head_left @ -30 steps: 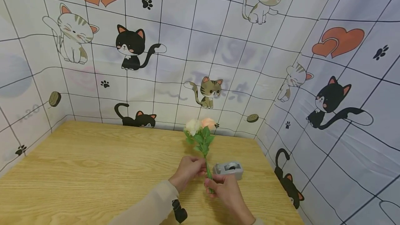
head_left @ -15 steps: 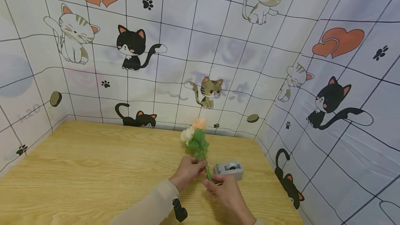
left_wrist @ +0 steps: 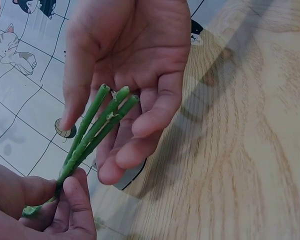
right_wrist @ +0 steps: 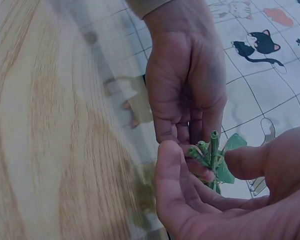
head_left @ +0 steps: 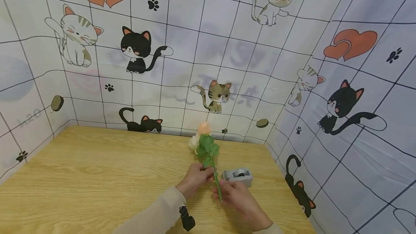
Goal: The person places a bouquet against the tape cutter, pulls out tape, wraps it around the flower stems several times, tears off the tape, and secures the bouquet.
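Note:
Three green stems [left_wrist: 92, 130] fan out at their cut ends in the left wrist view. The left hand [head_left: 195, 178] pinches them between thumb and fingers below the leaves [head_left: 208, 147]. At the top of the bunch are a peach flower [head_left: 204, 128] and a white flower [head_left: 194, 142], partly behind the leaves. Around the lower stem ends is the right hand [head_left: 240, 199], its thumb apart from its loosely bent fingers, not gripping the stems. In the right wrist view the stem ends [right_wrist: 205, 150] stand between that thumb and fingers.
A grey tape dispenser [head_left: 237, 177] stands on the wooden table [head_left: 97, 169], just behind and right of the hands. Cloth walls [head_left: 182, 46] printed with cats and grid lines rise at the table's back and sides. A black object [head_left: 186, 219] lies by the left sleeve.
The flower heads have swung left and turned, the peach one now above the white. The right hand has loosened its grip on the lower stems; the left hand still pinches them.

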Demonstrator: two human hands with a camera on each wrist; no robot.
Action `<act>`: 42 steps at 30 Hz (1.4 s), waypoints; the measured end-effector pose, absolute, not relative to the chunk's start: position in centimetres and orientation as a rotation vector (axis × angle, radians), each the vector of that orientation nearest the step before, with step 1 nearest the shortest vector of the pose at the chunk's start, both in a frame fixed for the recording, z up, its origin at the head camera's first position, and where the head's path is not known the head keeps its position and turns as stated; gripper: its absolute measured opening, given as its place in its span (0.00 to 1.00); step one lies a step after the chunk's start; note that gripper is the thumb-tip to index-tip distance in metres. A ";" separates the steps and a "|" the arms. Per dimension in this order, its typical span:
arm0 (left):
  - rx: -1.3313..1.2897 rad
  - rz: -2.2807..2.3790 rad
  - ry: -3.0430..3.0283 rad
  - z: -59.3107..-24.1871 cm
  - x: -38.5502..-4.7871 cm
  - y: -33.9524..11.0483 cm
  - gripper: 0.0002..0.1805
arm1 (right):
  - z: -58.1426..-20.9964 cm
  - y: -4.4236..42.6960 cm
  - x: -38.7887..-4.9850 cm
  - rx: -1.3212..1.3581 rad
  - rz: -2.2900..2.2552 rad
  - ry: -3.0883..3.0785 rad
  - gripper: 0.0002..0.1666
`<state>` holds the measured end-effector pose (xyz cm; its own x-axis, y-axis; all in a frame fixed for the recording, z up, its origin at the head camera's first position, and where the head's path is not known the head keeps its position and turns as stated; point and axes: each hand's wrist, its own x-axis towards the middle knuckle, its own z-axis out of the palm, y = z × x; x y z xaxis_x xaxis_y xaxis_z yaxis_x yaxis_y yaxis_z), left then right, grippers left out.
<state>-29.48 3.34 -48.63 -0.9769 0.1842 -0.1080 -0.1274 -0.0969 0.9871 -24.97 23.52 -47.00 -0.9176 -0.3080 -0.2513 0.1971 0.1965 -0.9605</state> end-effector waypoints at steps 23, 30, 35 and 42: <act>0.092 2.165 1.931 -49.2 -29.1 3.9 0.16 | -47.6 23.6 -24.5 -0.051 -1.873 2.006 0.18; 0.063 2.155 1.911 -49.1 -29.0 4.1 0.17 | -47.5 23.5 -24.3 -0.052 -1.852 2.140 0.17; 0.057 2.136 1.948 -49.2 -28.8 4.0 0.20 | -47.5 23.3 -24.3 -0.030 -1.841 2.225 0.17; 0.004 2.111 1.983 -48.8 -28.7 4.2 0.24 | -47.5 23.1 -24.1 -0.032 -1.823 2.333 0.15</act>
